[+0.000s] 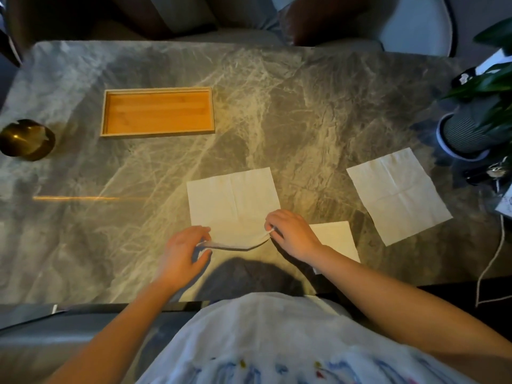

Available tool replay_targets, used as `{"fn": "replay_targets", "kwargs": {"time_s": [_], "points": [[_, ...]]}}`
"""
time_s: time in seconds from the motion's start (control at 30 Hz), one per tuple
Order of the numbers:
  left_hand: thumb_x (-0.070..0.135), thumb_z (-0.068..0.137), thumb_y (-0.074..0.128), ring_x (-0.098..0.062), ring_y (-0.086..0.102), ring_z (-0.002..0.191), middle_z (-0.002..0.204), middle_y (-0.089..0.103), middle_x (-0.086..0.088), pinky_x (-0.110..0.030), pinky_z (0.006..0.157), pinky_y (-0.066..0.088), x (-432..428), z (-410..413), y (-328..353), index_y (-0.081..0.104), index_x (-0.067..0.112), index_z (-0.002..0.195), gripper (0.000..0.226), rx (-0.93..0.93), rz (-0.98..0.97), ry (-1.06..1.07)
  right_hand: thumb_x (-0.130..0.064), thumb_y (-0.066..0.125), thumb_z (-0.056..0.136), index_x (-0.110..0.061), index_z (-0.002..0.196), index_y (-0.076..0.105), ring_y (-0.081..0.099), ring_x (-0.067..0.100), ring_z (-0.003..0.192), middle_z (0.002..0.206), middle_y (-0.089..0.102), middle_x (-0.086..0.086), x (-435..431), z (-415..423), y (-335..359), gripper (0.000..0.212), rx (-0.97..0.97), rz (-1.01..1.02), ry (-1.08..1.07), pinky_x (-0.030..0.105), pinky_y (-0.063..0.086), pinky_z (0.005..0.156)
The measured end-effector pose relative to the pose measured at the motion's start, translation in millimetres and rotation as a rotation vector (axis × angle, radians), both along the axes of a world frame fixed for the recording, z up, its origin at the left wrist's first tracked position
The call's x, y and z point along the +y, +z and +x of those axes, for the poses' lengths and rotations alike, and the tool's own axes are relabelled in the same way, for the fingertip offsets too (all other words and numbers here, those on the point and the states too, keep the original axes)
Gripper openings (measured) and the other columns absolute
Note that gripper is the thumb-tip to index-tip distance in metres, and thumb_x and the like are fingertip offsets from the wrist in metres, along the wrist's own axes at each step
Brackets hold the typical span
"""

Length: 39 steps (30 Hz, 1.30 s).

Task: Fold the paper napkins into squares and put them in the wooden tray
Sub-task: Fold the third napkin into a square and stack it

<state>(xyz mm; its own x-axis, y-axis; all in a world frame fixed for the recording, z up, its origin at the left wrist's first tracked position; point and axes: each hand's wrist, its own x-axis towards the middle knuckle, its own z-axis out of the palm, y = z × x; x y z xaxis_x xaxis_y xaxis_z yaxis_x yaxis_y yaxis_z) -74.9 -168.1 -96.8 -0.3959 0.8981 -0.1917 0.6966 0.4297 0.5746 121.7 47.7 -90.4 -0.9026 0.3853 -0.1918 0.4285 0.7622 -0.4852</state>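
Note:
A white paper napkin [232, 200] lies unfolded in the middle of the marble table, its near edge lifted off the surface. My left hand [184, 254] pinches the near left corner of it. My right hand [291, 234] pinches the near right corner. A second unfolded napkin [396, 194] lies flat to the right. A third napkin [336, 238] shows partly behind my right wrist. The wooden tray [158, 90] sits at the far left with nothing in it.
A brass bowl [26, 141] stands at the left edge. A potted plant in a ribbed pot [465, 131] stands at the right edge, with keys [493, 173] and a white cord [490, 267] near it. Chairs stand beyond the far edge.

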Motion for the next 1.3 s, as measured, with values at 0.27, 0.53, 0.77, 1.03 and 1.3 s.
{"fn": "replay_targets", "kwargs": {"time_s": [0.27, 0.53, 0.77, 1.03, 1.3], "points": [[0.011, 0.084, 0.064, -0.026, 0.060, 0.109, 0.118, 0.067, -0.006, -0.034, 0.093, 0.043, -14, 6, -9, 0.068, 0.014, 0.103, 0.021, -0.014, 0.084, 0.101, -0.016, 0.056, 0.089, -0.020, 0.095, 0.055, 0.054, 0.015, 0.091, 0.099, 0.060, -0.003, -7, 12, 5, 0.007, 0.009, -0.080, 0.036, 0.035, 0.047, 0.079], [0.006, 0.092, 0.047, -0.021, 0.062, 0.080, 0.097, 0.069, 0.000, -0.041, 0.063, 0.052, -8, 13, -11, 0.052, 0.024, 0.094, 0.019, -0.146, 0.165, 0.271, -0.039, 0.077, 0.070, -0.033, 0.143, 0.024, 0.005, 0.017, 0.146, 0.158, 0.014, -0.006, -1, 23, -1, 0.091, -0.210, -0.036, 0.126, 0.040, 0.016, 0.115], [0.037, 0.097, 0.034, -0.014, 0.063, 0.066, 0.077, 0.067, 0.003, -0.037, 0.057, 0.051, -11, 9, -15, 0.053, 0.024, 0.116, 0.029, -0.151, 0.089, 0.364, -0.005, 0.066, 0.077, -0.026, 0.118, 0.061, 0.043, 0.019, 0.126, 0.134, 0.054, -0.006, 0, 14, -2, 0.046, -0.019, 0.009, 0.092, 0.033, 0.034, 0.097], [0.028, 0.089, 0.058, -0.014, 0.062, 0.064, 0.073, 0.068, -0.001, -0.033, 0.057, 0.051, -12, 8, -23, 0.061, 0.017, 0.107, 0.021, -0.034, 0.058, 0.439, -0.026, 0.064, 0.088, -0.025, 0.092, 0.068, 0.061, 0.011, 0.078, 0.083, 0.067, -0.009, 1, -1, -5, 0.006, -0.007, -0.324, -0.345, 0.035, 0.053, 0.070], [0.030, 0.091, 0.055, -0.016, 0.053, 0.053, 0.056, 0.056, 0.001, -0.035, 0.058, 0.046, -8, 11, -23, 0.049, 0.017, 0.072, 0.024, 0.018, -0.054, 0.549, -0.030, 0.060, 0.091, -0.010, 0.084, 0.058, 0.061, 0.027, 0.070, 0.074, 0.064, 0.009, -1, -1, -10, 0.021, -0.079, -0.323, -0.480, 0.045, 0.051, 0.066]]}}
